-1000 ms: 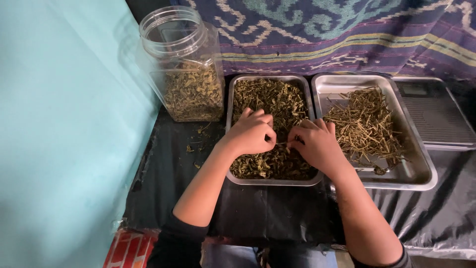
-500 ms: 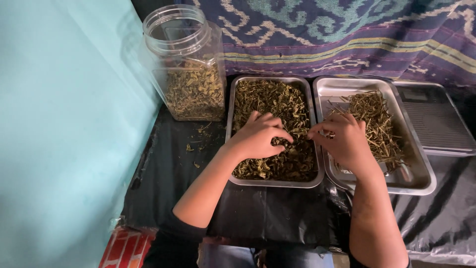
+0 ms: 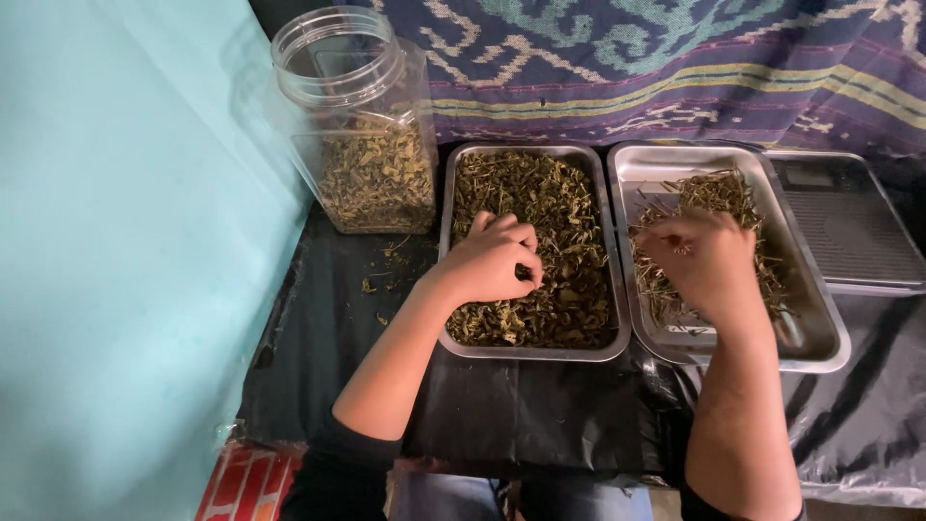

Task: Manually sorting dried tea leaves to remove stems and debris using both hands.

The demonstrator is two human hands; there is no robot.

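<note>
Now my left hand (image 3: 487, 259) is curling its fingers loosely into the dried leaves (image 3: 540, 251) in the left tray (image 3: 446, 241), pinching narrow. My right hand (image 3: 709, 262) is hovering over the stems (image 3: 719, 193) in the right tray (image 3: 820, 318), fingers bunched; whether they are holding a stem I cannot tell. Best working small pinches, keeping stems clear of leaf. Jar (image 3: 362, 125) is standing behind-left, half full. Scale (image 3: 849, 227) is lying far right, partly cut off.
</note>
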